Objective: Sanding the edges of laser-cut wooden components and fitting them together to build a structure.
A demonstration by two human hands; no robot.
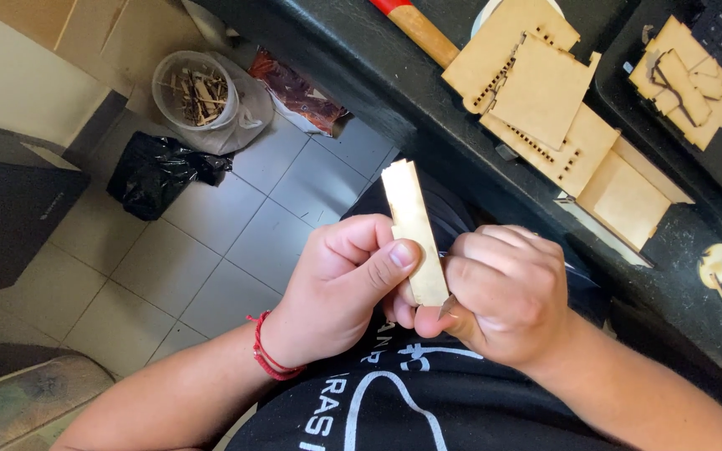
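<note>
Both hands meet over your lap, just off the table's edge. Your left hand (pixel 340 288), with a red cord bracelet (pixel 267 355) at the wrist, pinches a narrow, pale strip of thin laser-cut wood (pixel 414 230) between thumb and curled fingers, holding it nearly upright. Your right hand (pixel 503 292) is closed around the strip's lower end, fingers folded tight; whether something small sits inside that fist, I cannot tell. It looks as though you are working the strip's bottom edge, cleaning or fitting it. Going on calls for a steady pinch and light pressure, since wood this thin could snap along its length.

Past your hands, the black table (pixel 378 75) carries a stack of flat, tan, square wooden panels (pixel 532 92) with rows of small slots along their edges, smooth-faced and dark at the cuts. A second heap of smaller cut pieces (pixel 687 79) lies farther right, and a wooden handle with a red end (pixel 415 25) juts in from the top. Down on the grey tiled floor (pixel 185 259) stand a clear bucket of wood scraps (pixel 195 90) and a crumpled black plastic bag (pixel 156 171).
</note>
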